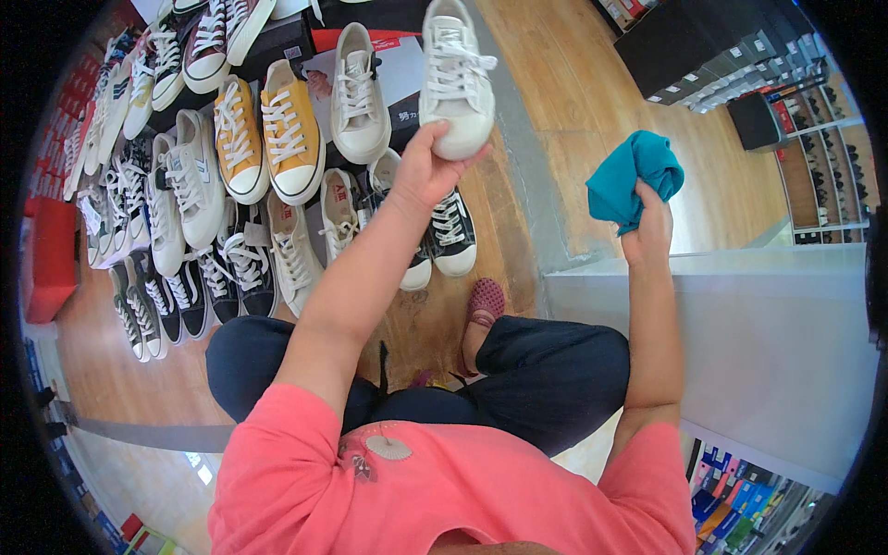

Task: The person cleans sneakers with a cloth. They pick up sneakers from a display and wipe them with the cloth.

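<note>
My left hand (433,163) grips a white lace-up canvas sneaker (454,76) by its toe, thumb on top of the toe cap and the other fingers beneath. The sneaker's heel points away from me. Bunched in my right hand (651,225) is a teal cloth (633,180), held up and well apart from the shoe. A similar white sneaker (361,94) lies just left of the held one, on a box. Beside it rests a pair of yellow sneakers with white toe caps (293,132). Black-and-white sneakers (454,232) sit below my left wrist, partly hidden by the forearm.
Rows of canvas shoes (194,173) fill the left side, some on shoe boxes (277,41). A red block (50,260) stands at far left. To the right are a white counter (763,333), stacked dark boxes (721,55) and shelves of shoes (822,166). Wooden flooring (569,62) runs between.
</note>
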`<state>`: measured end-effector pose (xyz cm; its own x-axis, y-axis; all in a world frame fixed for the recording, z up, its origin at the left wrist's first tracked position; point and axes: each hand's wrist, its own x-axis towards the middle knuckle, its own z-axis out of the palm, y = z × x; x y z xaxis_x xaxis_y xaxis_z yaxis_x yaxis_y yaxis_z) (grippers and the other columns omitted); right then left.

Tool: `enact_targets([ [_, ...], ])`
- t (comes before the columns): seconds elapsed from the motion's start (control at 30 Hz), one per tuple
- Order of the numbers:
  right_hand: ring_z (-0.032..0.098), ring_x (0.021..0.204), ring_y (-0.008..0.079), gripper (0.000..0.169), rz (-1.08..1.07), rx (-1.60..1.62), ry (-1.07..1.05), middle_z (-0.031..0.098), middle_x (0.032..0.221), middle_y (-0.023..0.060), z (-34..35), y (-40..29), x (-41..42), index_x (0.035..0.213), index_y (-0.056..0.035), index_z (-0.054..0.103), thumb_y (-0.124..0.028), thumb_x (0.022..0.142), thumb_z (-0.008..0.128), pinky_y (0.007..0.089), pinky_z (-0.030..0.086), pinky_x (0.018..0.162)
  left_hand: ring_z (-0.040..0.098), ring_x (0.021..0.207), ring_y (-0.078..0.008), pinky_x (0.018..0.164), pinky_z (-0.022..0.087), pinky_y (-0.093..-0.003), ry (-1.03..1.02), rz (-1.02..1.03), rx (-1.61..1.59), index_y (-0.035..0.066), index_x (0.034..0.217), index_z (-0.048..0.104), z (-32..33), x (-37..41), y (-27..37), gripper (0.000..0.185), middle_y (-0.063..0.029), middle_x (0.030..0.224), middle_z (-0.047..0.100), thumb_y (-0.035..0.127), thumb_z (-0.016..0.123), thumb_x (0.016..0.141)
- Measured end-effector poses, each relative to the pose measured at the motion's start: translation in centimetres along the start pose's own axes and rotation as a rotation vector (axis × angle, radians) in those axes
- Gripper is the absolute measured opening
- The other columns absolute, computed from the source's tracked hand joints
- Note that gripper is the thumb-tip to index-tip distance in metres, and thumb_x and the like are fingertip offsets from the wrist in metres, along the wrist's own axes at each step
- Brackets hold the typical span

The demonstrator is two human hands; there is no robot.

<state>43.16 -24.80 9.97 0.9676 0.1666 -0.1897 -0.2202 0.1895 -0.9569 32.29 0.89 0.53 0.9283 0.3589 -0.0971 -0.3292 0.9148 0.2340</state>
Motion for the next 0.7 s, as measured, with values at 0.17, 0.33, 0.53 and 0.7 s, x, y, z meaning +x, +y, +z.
enact_targets([
  [0.17, 0.058, 0.099, 0.0217, 0.036, 0.04, -0.052, -0.091, 0.058, 0.109, 0.0085, 0.2, 0.5, 0.2, 0.119, -0.0009, 0.048, -0.006, 0.084, 0.054, 0.0352, 0.048, 0.086, 0.047, 0.114, -0.0315, 0.092, 0.042, -0.0527, 0.289, 0.093, 0.083, 0.003, 0.125, 0.041, -4.6, 4.7, 1.4, 0.042, -0.013, 0.125, 0.048, 0.009, 0.055, 0.086],
  [0.33, 0.056, 0.1, 0.0213, 0.037, 0.078, -0.137, -0.126, 0.057, 0.112, 0.0096, 1.1, 1.2, 0.4, 0.12, 0.0002, 0.048, -0.006, 0.083, 0.054, 0.0342, 0.047, 0.086, 0.054, 0.105, -0.0284, 0.085, 0.05, -0.0416, 0.472, 0.076, 0.057, 0.002, 0.121, 0.044, -6.2, 4.5, -1.5, 0.035, -0.0136, 0.117, 0.052, 0.006, 0.055, 0.088],
  [0.53, 0.056, 0.1, 0.0205, 0.039, 0.09, -0.273, -0.199, 0.057, 0.112, 0.0102, 3.5, 1.5, -0.6, 0.12, 0.0023, 0.048, -0.007, 0.083, 0.056, 0.0336, 0.045, 0.087, 0.061, 0.086, -0.0263, 0.068, 0.053, -0.0319, 0.453, -0.006, 0.006, 0.001, 0.111, 0.045, -6.4, 5.4, -1.3, 0.029, -0.0129, 0.099, 0.055, 0.013, 0.058, 0.088],
  [0.7, 0.056, 0.101, 0.0204, 0.041, 0.108, -0.316, -0.246, 0.057, 0.112, 0.0109, 3.9, 1.4, -0.9, 0.121, 0.004, 0.047, -0.008, 0.083, 0.056, 0.0335, 0.043, 0.09, 0.059, 0.09, -0.0267, 0.07, 0.052, -0.0326, 0.452, -0.037, 0.08, 0.003, 0.113, 0.047, -6.5, 6.5, -1.3, 0.028, -0.0122, 0.103, 0.055, 0.015, 0.056, 0.089],
])
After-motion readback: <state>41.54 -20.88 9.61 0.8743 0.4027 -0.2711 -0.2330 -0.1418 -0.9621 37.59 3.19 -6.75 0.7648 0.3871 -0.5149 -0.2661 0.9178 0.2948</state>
